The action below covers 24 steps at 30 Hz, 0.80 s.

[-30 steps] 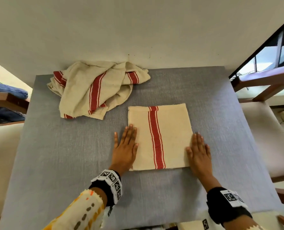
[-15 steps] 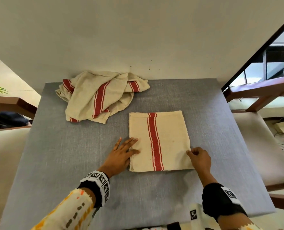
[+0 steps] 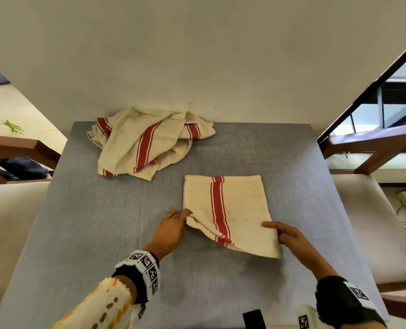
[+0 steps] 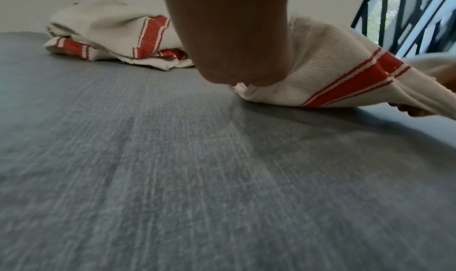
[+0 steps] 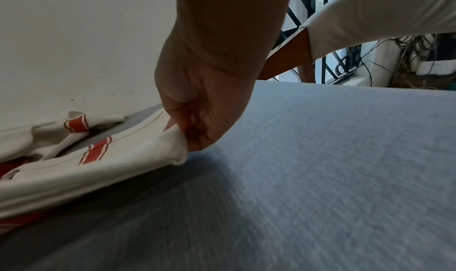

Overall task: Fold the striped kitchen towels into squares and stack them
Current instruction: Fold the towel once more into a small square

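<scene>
Head view shows the folded towel (image 3: 228, 210) lying on the grey desk (image 3: 90, 222), with the crumpled towels (image 3: 147, 143) in a heap just behind it and to its left, near the wall. The left hand (image 3: 171, 230) pinches the towel's near left corner, and the right hand (image 3: 289, 236) pinches its near right corner between thumb and fingers; the right wrist view shows that corner bunched in the fingertips (image 5: 182, 130). The near edge is lifted off the desk while the far edge lies flat. The towel looks soft, thin and light, so it will sag in the middle and its layers may slide apart if only one layer is held. Taking hold at both near corners, through all the layers, seems the best way to keep it square. The cloth is cream with a red stripe (image 3: 217, 210) running from front to back. No brand or words can be read on it. The black and white square patterns on the wrist bands (image 3: 145, 264) are codes, not writing.
</scene>
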Each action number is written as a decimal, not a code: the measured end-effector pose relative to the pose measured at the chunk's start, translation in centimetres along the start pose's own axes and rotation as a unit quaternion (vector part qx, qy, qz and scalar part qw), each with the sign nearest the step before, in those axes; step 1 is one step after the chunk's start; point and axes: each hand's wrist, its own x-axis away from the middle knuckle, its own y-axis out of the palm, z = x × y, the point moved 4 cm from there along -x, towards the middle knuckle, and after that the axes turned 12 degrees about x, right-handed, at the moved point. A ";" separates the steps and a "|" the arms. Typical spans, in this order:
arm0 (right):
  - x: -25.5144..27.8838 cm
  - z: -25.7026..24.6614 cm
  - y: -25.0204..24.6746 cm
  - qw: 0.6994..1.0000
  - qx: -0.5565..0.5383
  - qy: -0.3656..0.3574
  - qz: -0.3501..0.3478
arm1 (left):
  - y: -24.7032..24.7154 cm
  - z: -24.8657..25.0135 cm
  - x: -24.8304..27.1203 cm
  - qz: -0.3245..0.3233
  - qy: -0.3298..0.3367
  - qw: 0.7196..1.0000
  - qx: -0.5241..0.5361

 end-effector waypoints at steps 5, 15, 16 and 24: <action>-0.9 -0.7 -1.3 0.994 0.091 -0.045 -0.034 | -1.0 0.6 -1.1 0.057 -0.074 0.993 0.076; -5.6 -3.8 -3.0 0.985 0.065 -0.110 0.116 | -0.9 0.5 -2.0 0.172 -0.211 0.899 0.342; -5.9 -4.0 -2.8 0.986 0.050 -0.107 0.114 | -0.9 0.8 -2.1 0.192 -0.208 0.888 0.363; -8.1 -4.2 -1.6 0.977 0.085 -0.089 0.172 | -0.7 2.6 -3.2 0.322 -0.174 0.908 0.205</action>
